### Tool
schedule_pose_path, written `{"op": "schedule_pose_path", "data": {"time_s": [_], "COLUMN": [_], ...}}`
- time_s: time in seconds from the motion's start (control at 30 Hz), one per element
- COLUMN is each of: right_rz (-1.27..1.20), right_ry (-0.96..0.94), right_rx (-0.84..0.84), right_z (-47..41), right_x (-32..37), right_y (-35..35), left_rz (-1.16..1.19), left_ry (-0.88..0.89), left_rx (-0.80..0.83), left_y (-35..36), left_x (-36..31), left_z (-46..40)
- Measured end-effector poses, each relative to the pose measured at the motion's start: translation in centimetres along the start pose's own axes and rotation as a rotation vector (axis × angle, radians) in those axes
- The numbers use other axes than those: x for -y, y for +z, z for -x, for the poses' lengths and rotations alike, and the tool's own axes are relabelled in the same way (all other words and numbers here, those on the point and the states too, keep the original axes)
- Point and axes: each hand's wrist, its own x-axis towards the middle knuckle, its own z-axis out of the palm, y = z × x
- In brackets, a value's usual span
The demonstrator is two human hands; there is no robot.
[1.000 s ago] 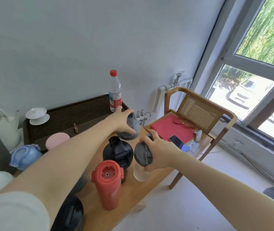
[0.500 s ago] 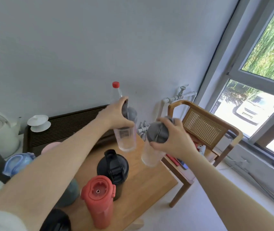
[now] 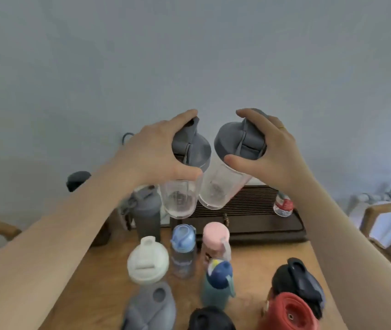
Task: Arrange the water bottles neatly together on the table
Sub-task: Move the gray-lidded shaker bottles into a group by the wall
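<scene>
My left hand (image 3: 156,151) grips the grey lid of a clear bottle (image 3: 179,201), held in the air above the table. My right hand (image 3: 270,151) grips the grey lid of a second clear bottle (image 3: 215,189), side by side with the first. Below them on the wooden table (image 3: 99,282) stand a white-lidded bottle (image 3: 148,259), a blue-lidded bottle (image 3: 183,248), a pink-lidded bottle (image 3: 215,239), a teal bottle with a navy cap (image 3: 218,282), a tall grey bottle (image 3: 146,213), a black-lidded bottle (image 3: 296,282) and a red bottle (image 3: 287,313).
A dark slatted tea tray (image 3: 249,220) lies at the back of the table with a plastic water bottle (image 3: 283,206) on it. A grey lid (image 3: 151,306) and a black lid (image 3: 210,317) show at the front edge. Wooden chairs (image 3: 389,225) flank the table.
Both hands have carried the two clear bottles leftward, from the table's right end to above the grouped bottles. The view has turned left, and the window is out of sight.
</scene>
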Motion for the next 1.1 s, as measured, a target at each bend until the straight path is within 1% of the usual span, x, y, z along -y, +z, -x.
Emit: {"op": "schedule_pose_path", "data": {"time_s": [0.13,0.23,0.37,0.53,0.6,0.73,0.77,0.83,0.9,0.97,1.1], "right_rz": [-0.071,-0.085,-0.041,0.006,0.045,0.111,0.145,0.279,0.397,0.454,0.518], "right_ry": [-0.091,-0.095,-0.046,0.138,0.173,0.198,0.186,0.100,0.037,0.029,0.083], "right_rx": [0.184,0.348,0.521,0.607,0.641,0.695,0.730,0.836,0.893,0.893,0.825], "right_z": [-2.7,-3.8,-2.9,1.2,2.5,3.0,3.0,3.2,3.3,3.3,3.5], "right_x": [5.9,9.1,10.4,8.7,8.4,7.5,7.2,6.6,6.5,6.4,6.4], "right_y": [7.1,13.5,22.1,30.0,31.7,33.4,33.5,33.6,33.6,33.6,34.2], "left_rz": [-0.049,-0.030,0.047,0.002,-0.010,-0.019,-0.010,0.041,0.080,0.093,0.113], "left_ry": [-0.133,-0.233,-0.321,-0.382,-0.377,-0.356,-0.358,-0.378,-0.386,-0.369,-0.352], "left_rx": [0.039,0.066,0.123,0.258,0.307,0.342,0.335,0.294,0.256,0.248,0.224], "left_y": [-6.4,-8.3,-6.5,-2.4,-0.8,1.0,1.3,1.9,2.4,3.0,3.8], "left_x": [6.4,11.9,19.9,27.0,28.8,31.3,31.8,32.6,33.2,33.7,34.2], "left_z": [3.8,7.1,10.6,13.2,13.7,13.5,13.4,13.1,12.9,12.5,11.4]}}
